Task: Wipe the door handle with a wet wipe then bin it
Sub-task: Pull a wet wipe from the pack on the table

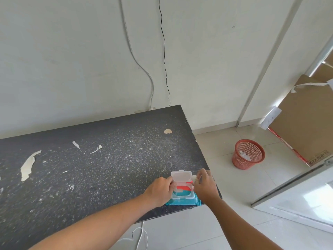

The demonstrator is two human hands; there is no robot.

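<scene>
A teal pack of wet wipes (182, 200) lies at the near right corner of the dark table (100, 159). Its clear plastic lid (181, 176) stands flipped up. My left hand (159, 191) presses on the pack's left side. My right hand (205, 184) is at the pack's right side, pinching a small white bit of wipe (194, 177) beside the lid. An orange mesh bin (247, 153) stands on the tiled floor to the right of the table, with white scraps inside. No door handle shows in this view.
The table top is scuffed, with peeled patches. Cables hang down the white wall behind it, and a white cable lies on the floor below the near edge. A large cardboard box (306, 123) leans at right. A white door frame edge (292, 184) crosses the lower right.
</scene>
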